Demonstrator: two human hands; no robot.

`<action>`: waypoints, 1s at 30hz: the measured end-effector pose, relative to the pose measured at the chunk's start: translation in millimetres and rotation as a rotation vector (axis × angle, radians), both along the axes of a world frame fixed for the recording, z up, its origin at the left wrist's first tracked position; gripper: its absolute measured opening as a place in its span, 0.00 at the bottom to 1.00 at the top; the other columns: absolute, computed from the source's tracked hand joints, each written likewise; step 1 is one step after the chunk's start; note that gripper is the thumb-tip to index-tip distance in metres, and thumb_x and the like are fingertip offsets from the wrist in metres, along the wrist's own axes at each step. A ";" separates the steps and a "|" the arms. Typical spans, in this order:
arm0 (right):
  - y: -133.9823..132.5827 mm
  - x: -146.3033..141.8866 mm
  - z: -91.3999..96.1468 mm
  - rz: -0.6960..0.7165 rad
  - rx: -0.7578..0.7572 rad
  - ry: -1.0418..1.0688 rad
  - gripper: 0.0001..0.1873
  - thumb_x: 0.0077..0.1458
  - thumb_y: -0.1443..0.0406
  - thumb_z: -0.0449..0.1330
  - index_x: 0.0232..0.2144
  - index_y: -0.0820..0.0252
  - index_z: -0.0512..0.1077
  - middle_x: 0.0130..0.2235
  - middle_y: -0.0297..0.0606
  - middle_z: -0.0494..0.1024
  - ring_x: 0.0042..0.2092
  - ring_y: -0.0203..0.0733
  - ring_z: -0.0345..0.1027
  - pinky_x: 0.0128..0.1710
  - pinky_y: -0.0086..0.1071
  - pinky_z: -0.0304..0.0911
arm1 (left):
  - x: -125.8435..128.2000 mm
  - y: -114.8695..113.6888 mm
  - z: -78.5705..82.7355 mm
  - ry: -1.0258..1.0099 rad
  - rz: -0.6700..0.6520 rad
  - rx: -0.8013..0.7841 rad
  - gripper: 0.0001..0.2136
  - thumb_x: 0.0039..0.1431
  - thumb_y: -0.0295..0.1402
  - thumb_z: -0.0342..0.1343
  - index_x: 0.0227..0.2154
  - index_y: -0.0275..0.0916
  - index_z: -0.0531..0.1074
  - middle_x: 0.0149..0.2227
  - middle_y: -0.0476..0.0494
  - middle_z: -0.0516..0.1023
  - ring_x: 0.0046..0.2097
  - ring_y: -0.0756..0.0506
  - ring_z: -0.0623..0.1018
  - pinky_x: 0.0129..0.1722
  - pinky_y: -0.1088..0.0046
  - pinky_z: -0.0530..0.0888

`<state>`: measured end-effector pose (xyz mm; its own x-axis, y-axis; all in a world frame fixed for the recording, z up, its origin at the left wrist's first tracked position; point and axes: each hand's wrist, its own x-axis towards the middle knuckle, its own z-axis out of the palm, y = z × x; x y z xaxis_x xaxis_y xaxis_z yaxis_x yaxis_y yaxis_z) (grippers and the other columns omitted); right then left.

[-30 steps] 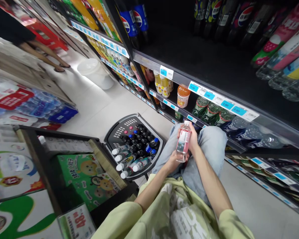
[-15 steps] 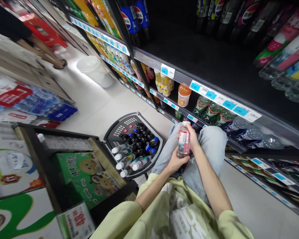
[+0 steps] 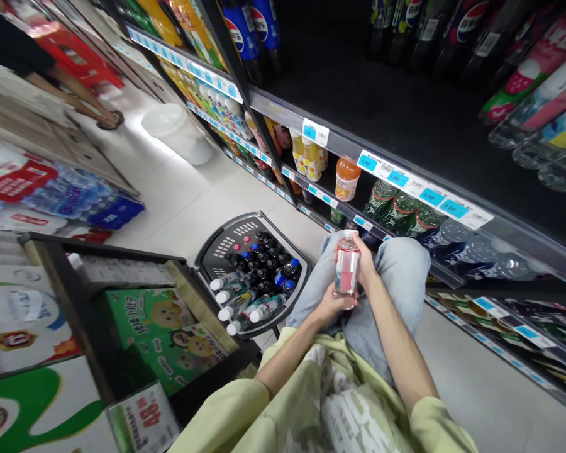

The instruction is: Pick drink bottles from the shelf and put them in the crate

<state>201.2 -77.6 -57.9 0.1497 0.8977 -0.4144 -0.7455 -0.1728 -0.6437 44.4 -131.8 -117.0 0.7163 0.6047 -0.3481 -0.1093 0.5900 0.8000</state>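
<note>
A small clear bottle [image 3: 346,268] with a pink and white label and a white cap stands upright over my knees. My right hand [image 3: 365,264] wraps round its upper part from behind. Under the bottle's base, my left hand [image 3: 334,306] cups it with curled fingers. I am crouched in jeans in front of the drinks shelves. A black shopping basket [image 3: 221,242] on the floor to the left holds several bottles, some lying down with white caps, others standing with dark and blue caps.
Shelves [image 3: 405,182] on the right carry orange juice, green bottles and cola above blue price tags. A white bucket [image 3: 177,132] stands further along the aisle. Left are water packs [image 3: 75,198] and a black display stand with green boxes [image 3: 170,333]. Another person's legs [image 3: 75,94] show at top left.
The bottle has turned a little in my hands and the label now faces differently. My left hand has shifted slightly under the base. The view has drifted a touch.
</note>
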 end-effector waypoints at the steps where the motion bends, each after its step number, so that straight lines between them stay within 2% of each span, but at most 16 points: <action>1: -0.9 0.5 2.1 0.025 0.015 0.045 0.29 0.51 0.38 0.73 0.34 0.56 0.78 0.30 0.37 0.85 0.25 0.44 0.79 0.22 0.34 0.73 | -1.8 0.5 2.5 -0.033 -0.034 -0.055 0.26 0.49 0.51 0.75 0.42 0.38 0.77 0.34 0.44 0.79 0.34 0.42 0.79 0.37 0.64 0.73; 4: -3.6 -0.6 7.3 0.077 0.036 0.121 0.29 0.54 0.36 0.68 0.34 0.55 0.76 0.30 0.39 0.84 0.31 0.50 0.83 0.23 0.36 0.74 | -6.5 1.7 9.7 -0.112 -0.083 -0.203 0.29 0.49 0.54 0.71 0.47 0.37 0.77 0.30 0.46 0.76 0.30 0.44 0.77 0.35 0.65 0.70; 6: -4.7 -2.5 8.1 0.078 0.039 0.134 0.30 0.55 0.34 0.66 0.33 0.54 0.75 0.29 0.39 0.83 0.33 0.53 0.84 0.23 0.38 0.75 | -8.1 2.5 12.6 -0.167 -0.102 -0.274 0.33 0.44 0.53 0.72 0.49 0.38 0.77 0.29 0.47 0.75 0.28 0.45 0.76 0.33 0.66 0.70; 10: -1.9 -3.4 3.0 0.017 0.013 0.131 0.30 0.53 0.35 0.69 0.32 0.53 0.74 0.28 0.38 0.82 0.33 0.53 0.84 0.24 0.38 0.76 | -5.6 3.6 11.6 -0.199 -0.078 -0.348 0.33 0.34 0.48 0.78 0.45 0.37 0.79 0.30 0.45 0.79 0.27 0.46 0.76 0.31 0.68 0.70; 15: 7.3 1.9 -8.2 -0.063 -0.150 0.052 0.25 0.53 0.41 0.73 0.31 0.54 0.75 0.25 0.35 0.82 0.28 0.48 0.82 0.22 0.36 0.76 | 1.7 1.9 5.6 -0.104 0.060 -0.301 0.30 0.43 0.54 0.80 0.39 0.35 0.80 0.36 0.40 0.84 0.33 0.47 0.79 0.35 0.70 0.73; 19: 8.0 3.9 -17.0 -0.062 -0.251 -0.112 0.24 0.53 0.43 0.76 0.30 0.55 0.77 0.23 0.34 0.83 0.21 0.42 0.76 0.18 0.34 0.72 | 6.5 -1.6 3.8 0.032 0.066 -0.220 0.34 0.38 0.52 0.84 0.41 0.34 0.78 0.37 0.41 0.83 0.33 0.47 0.80 0.38 0.69 0.75; 24: 4.3 3.4 -21.8 -0.048 -0.214 -0.250 0.25 0.49 0.44 0.80 0.28 0.57 0.79 0.22 0.36 0.83 0.20 0.43 0.76 0.16 0.33 0.68 | 10.1 -5.6 1.1 0.138 0.054 -0.123 0.34 0.34 0.45 0.87 0.41 0.36 0.76 0.36 0.44 0.83 0.35 0.45 0.81 0.42 0.66 0.77; 27: 4.1 3.9 -21.4 -0.040 -0.199 -0.276 0.26 0.49 0.43 0.79 0.28 0.57 0.79 0.22 0.36 0.83 0.20 0.43 0.76 0.16 0.32 0.68 | 8.7 -5.0 -0.7 0.119 0.034 -0.098 0.30 0.39 0.46 0.85 0.40 0.37 0.78 0.36 0.43 0.83 0.35 0.43 0.81 0.41 0.65 0.78; 30: 4.9 4.1 -19.4 -0.031 -0.191 -0.213 0.25 0.48 0.44 0.79 0.29 0.57 0.80 0.24 0.36 0.84 0.21 0.42 0.76 0.17 0.32 0.69 | 5.3 -2.6 -0.6 0.072 -0.001 -0.088 0.25 0.44 0.47 0.82 0.38 0.38 0.80 0.36 0.43 0.83 0.35 0.43 0.80 0.40 0.65 0.78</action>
